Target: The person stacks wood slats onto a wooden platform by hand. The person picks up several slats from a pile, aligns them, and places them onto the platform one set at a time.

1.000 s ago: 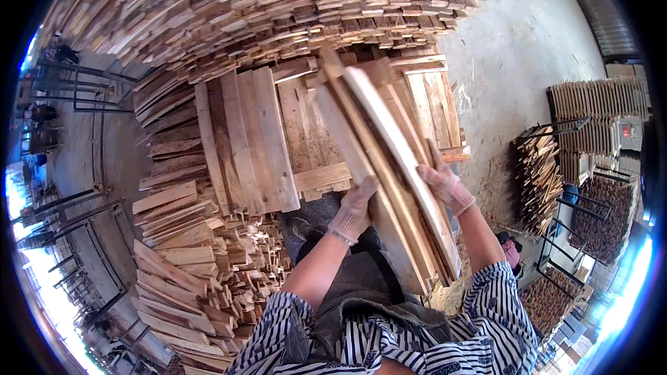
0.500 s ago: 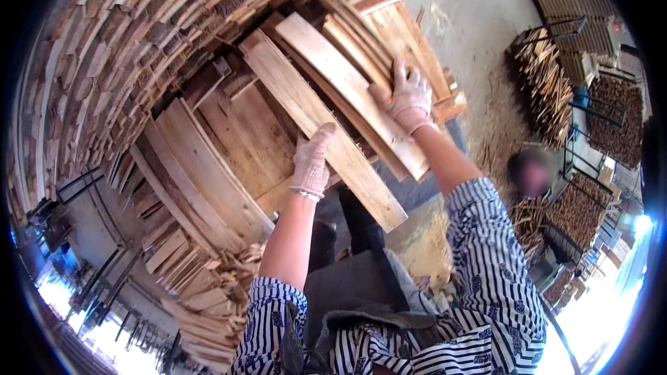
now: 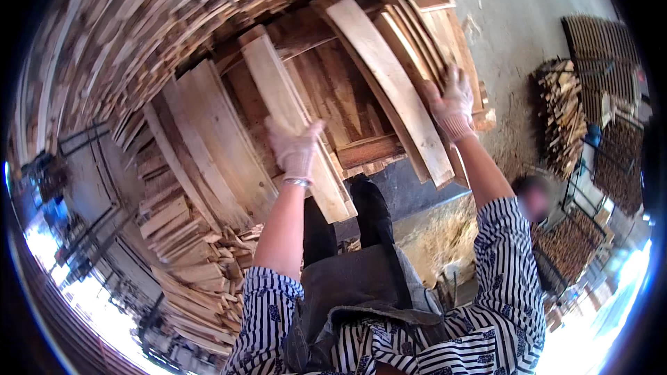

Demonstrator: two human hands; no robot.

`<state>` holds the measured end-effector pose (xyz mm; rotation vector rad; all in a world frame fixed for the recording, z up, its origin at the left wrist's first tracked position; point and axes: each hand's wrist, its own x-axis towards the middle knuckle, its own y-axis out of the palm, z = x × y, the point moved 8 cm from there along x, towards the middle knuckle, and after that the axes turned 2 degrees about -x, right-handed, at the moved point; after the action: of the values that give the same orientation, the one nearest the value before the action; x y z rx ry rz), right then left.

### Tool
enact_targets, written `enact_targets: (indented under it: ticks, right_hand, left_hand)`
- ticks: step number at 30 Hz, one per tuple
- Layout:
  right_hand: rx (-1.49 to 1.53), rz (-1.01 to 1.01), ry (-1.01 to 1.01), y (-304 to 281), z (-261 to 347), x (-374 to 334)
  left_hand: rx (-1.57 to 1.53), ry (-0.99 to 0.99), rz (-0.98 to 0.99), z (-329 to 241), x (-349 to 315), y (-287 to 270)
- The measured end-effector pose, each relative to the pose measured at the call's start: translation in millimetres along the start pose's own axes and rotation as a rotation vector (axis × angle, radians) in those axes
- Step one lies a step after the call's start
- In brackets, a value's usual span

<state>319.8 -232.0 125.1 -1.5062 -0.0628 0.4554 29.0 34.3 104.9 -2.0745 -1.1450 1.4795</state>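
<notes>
My left hand (image 3: pixel 295 151), in a pale knitted glove, is closed round a wooden board (image 3: pixel 278 83) that slants across the stack. The thumb lies over the board's right edge. My right hand (image 3: pixel 451 105), gloved the same way, rests at the right on narrow wooden strips (image 3: pixel 410 35), its thumb apart from the fingers. Between the hands a long pale plank (image 3: pixel 389 73) lies on a darker one. Left of my left hand, several wide planks (image 3: pixel 219 125) lie side by side. Reddish-brown boards (image 3: pixel 340 90) show beneath the gap in the middle.
A tall wall of stacked timber (image 3: pixel 139 35) rises at the far left. Loose offcuts (image 3: pixel 208 278) are heaped at lower left. Sawdust (image 3: pixel 438 236) lies near my legs. Bundled sticks (image 3: pixel 563 114) and racks stand right, where another person (image 3: pixel 535 198) shows, blurred.
My left hand has moved left with its board, opening a wide gap beside the pale plank. My right hand has shifted right in the picture. The view has also turned slightly.
</notes>
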Motion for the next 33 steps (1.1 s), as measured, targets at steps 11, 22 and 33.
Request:
enact_targets:
  ticks: [11, 22, 33]
  right_hand:
    - [0.617, 0.338, -0.267, 70.5, 188.4, -142.3]
    - [0.388, 0.631, -0.123, 103.4, 252.0, -135.4]
    - [0.8, 0.269, -0.262, 110.2, 333.6, -120.9]
  left_hand:
    - [0.028, 0.102, -0.104, 62.3, 49.0, -42.9]
    - [0.204, 0.464, -0.25, 36.7, 41.6, -69.6]
    - [0.513, 0.183, -0.002, 169.1, 125.8, -98.0]
